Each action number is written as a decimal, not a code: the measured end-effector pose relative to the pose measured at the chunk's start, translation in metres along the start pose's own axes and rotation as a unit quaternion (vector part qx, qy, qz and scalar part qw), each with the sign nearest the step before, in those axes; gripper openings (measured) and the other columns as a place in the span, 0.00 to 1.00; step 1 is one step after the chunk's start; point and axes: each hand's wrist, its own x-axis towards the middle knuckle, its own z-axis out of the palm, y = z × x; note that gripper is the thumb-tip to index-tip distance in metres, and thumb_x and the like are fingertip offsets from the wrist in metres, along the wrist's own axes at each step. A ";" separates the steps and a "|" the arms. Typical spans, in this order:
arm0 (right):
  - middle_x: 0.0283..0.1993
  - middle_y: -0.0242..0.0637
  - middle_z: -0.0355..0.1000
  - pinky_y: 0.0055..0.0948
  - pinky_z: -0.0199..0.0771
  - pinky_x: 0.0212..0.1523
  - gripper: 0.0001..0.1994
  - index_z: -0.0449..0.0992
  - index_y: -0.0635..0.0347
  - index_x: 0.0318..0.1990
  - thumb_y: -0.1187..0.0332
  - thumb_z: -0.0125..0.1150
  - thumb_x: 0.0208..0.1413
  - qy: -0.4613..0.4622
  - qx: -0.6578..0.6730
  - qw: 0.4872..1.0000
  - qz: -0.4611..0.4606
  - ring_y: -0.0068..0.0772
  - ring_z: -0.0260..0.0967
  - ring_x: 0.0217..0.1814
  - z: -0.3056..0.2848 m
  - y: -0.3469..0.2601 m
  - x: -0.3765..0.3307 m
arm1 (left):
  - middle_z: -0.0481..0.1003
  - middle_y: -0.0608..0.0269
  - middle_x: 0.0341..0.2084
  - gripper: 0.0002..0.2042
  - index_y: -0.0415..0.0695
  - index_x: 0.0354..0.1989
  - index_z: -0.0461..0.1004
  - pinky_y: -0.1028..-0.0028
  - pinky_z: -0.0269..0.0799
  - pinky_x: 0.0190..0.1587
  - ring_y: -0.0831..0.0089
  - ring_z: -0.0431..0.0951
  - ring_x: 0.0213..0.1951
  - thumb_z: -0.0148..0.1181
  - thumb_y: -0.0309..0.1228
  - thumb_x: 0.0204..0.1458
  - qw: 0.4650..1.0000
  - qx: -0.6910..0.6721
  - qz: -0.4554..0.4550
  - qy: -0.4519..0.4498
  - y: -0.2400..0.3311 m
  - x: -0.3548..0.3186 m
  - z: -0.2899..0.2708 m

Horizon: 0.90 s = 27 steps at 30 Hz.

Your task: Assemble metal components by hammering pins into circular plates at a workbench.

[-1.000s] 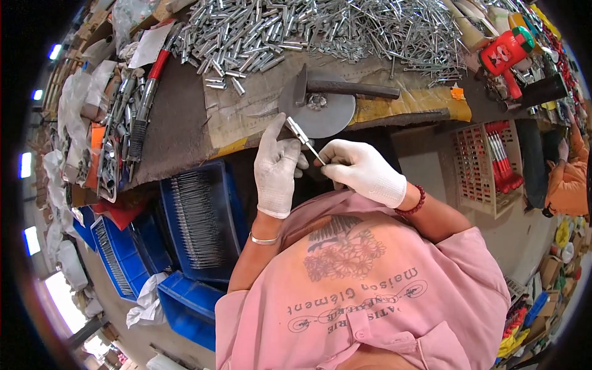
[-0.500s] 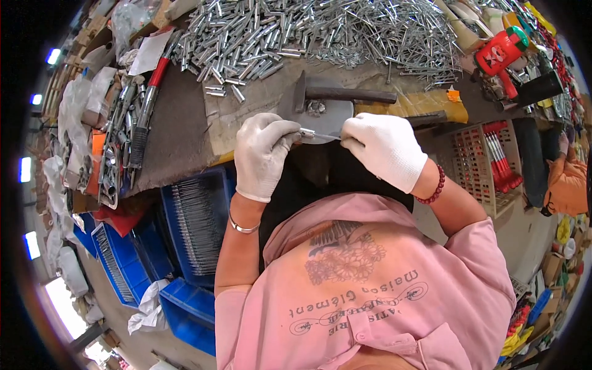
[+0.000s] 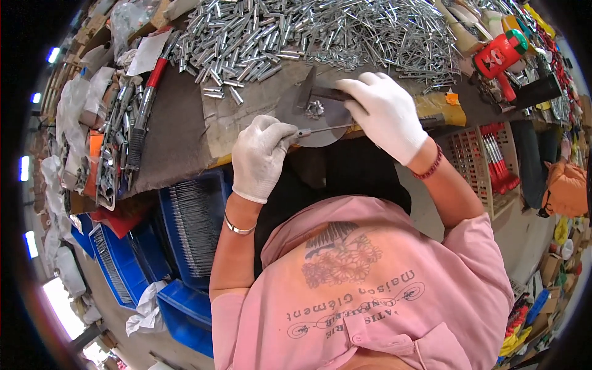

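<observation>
My left hand (image 3: 262, 157), in a white glove, pinches a thin metal rod (image 3: 327, 129) by its left end. The rod lies flat across a round grey metal disc (image 3: 320, 132) at the bench's front edge. A small heap of tiny metal parts (image 3: 315, 110) sits on the disc. My right hand (image 3: 385, 114), also gloved, is closed over the dark handle of a hammer (image 3: 317, 92), whose head rests just behind the disc. Most of the handle is hidden under the hand.
A big pile of short silver tubes and pins (image 3: 308, 31) covers the back of the bench. Blue bins (image 3: 191, 228) of thin rods stand below left. A red bottle (image 3: 502, 52) and a beige basket (image 3: 487, 163) with red-handled tools are on the right.
Both hands have risen from my lap to the bench. The right hand has let go of the rod and closed over the hammer handle. The left hand laid the rod across the disc.
</observation>
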 end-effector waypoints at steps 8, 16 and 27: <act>0.44 0.44 0.77 0.37 0.80 0.41 0.25 0.81 0.52 0.64 0.79 0.68 0.59 -0.041 0.120 0.991 0.053 0.47 0.79 0.38 -0.052 -0.048 -0.033 | 0.79 0.56 0.33 0.08 0.44 0.36 0.84 0.59 0.78 0.35 0.53 0.83 0.34 0.73 0.19 0.49 0.999 -0.042 -0.003 -0.009 0.003 0.003 -0.002; 0.34 0.39 0.73 0.38 0.77 0.32 0.26 0.82 0.44 0.65 0.79 0.65 0.60 -0.104 0.037 0.992 0.053 0.48 0.75 0.30 -0.038 -0.046 -0.044 | 0.79 0.54 0.34 0.08 0.42 0.38 0.84 0.61 0.78 0.36 0.53 0.83 0.34 0.72 0.18 0.50 0.999 -0.051 -0.004 -0.015 -0.003 0.001 -0.001; 0.31 0.39 0.66 0.40 0.74 0.31 0.32 0.78 0.38 0.70 0.79 0.65 0.57 -0.101 0.061 0.993 0.022 0.43 0.71 0.28 -0.023 -0.051 -0.050 | 0.79 0.53 0.34 0.10 0.41 0.38 0.84 0.63 0.79 0.36 0.55 0.84 0.33 0.71 0.14 0.49 0.993 -0.116 -0.032 -0.014 -0.006 0.001 0.003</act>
